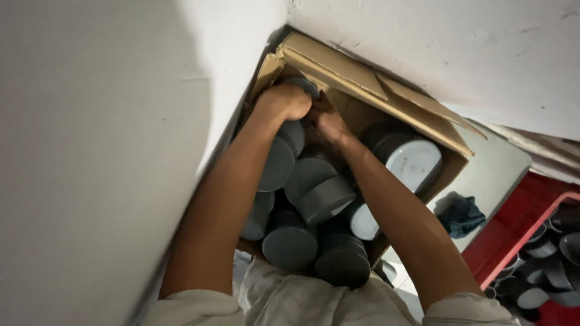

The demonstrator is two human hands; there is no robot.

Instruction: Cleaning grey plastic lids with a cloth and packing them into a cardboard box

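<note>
both arms went deep into the cardboard box point(362, 81), which sat wedged in the corner between two white walls point(96, 151). the left hand point(284, 101) was clenched over a grey cap point(302, 86) at the far end of the box, knuckles up, its grip tight on the rim. the right hand point(326, 124) was pressed in just beside it, fingers curled down among the pieces; whether it was grasping anything, i couldn't tell. the box was packed with grey round caps point(314, 193), stacked and tilted against each other, a big pale-faced one point(414, 160) leaning on the right wall of the box. off right lay a dark blue cloth point(462, 216) on the floor, and a red crate point(531, 241) held more grey pieces.
</note>
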